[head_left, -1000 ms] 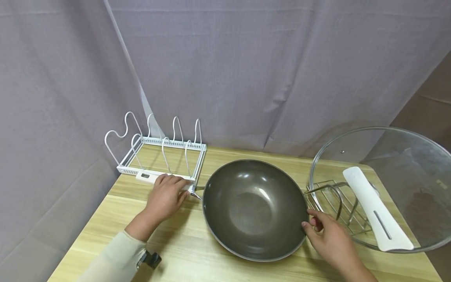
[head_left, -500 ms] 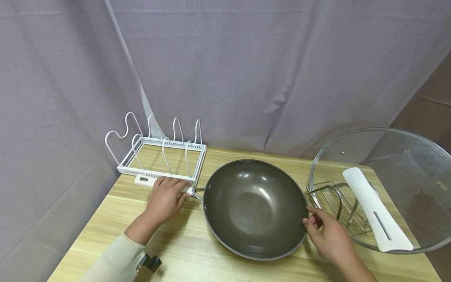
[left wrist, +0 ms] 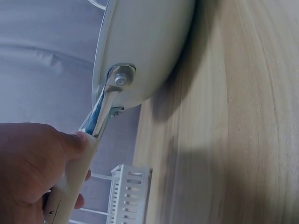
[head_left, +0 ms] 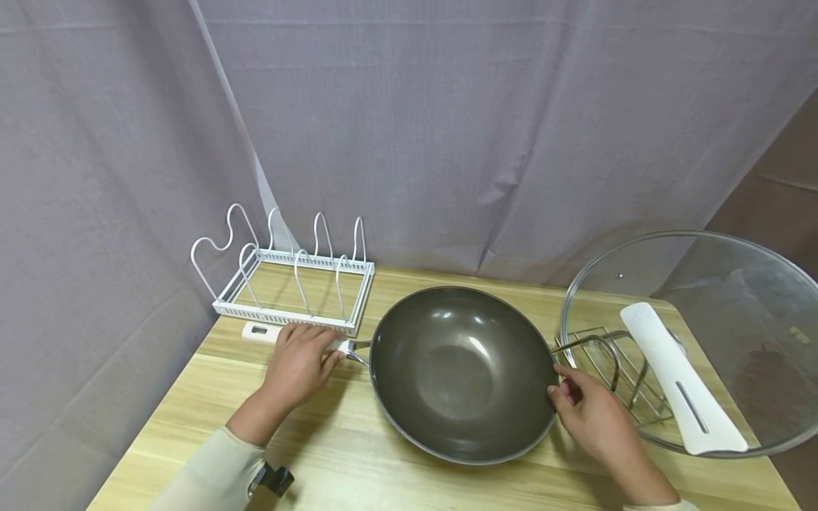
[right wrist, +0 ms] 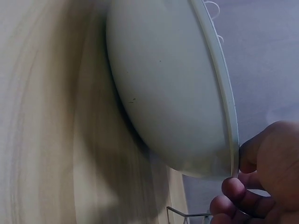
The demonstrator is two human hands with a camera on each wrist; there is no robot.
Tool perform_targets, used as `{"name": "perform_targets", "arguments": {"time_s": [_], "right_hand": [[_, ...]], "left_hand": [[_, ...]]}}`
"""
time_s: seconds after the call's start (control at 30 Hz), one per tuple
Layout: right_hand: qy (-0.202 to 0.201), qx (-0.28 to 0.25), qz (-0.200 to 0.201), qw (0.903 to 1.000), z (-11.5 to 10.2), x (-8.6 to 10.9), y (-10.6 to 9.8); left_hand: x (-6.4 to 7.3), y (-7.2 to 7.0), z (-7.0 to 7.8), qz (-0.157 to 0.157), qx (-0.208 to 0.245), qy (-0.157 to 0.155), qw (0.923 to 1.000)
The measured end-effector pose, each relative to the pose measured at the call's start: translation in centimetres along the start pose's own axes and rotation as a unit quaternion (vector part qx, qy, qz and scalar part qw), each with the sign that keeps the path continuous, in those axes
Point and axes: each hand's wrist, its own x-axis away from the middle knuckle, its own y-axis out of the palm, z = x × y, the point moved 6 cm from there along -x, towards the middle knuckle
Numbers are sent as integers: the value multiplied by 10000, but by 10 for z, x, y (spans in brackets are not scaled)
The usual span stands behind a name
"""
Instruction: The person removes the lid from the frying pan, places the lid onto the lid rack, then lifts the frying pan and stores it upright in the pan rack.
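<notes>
A wok [head_left: 460,376] with a dark grey-brown inside sits on the wooden table, mouth up. Its outside [right wrist: 173,93] is pale and smooth in the right wrist view. My left hand [head_left: 300,365] grips the white handle [left wrist: 74,182] from above, near the metal bracket [left wrist: 110,95] riveted to the wok. At the opposite side, my right hand [head_left: 594,411] pinches the rim [right wrist: 233,140] between thumb and fingers. The handle's slotted end [head_left: 258,330] sticks out past my left hand, just in front of a white rack.
The white wire rack [head_left: 290,316] stands at the back left. On the right, a large glass lid [head_left: 735,305] with a white grip piece [head_left: 684,383] leans in a metal wire rack [head_left: 616,362]. Grey curtains [head_left: 409,142] hang behind the table [head_left: 345,454].
The wok has turned slightly: its handle end has come toward me, away from the white rack's front edge. My right hand at the rim has moved a little farther back.
</notes>
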Motion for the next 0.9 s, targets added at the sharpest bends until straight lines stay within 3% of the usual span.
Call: {"name": "perform_targets", "arguments": {"time_s": [0.27, 0.53, 0.67, 0.9], "right_hand": [[73, 71, -72, 9999, 1, -4, 1], [223, 38, 78, 9997, -1, 3, 1], [372, -57, -65, 9993, -4, 8, -3], [450, 222, -519, 9974, -10, 23, -4]], "left_hand": [[1, 2, 1, -23, -76, 32, 10000], [-3, -3, 2, -399, 43, 111, 9991], [-5, -8, -3, -465, 180, 126, 9987], [-5, -15, -12, -478, 144, 227, 9985]]}}
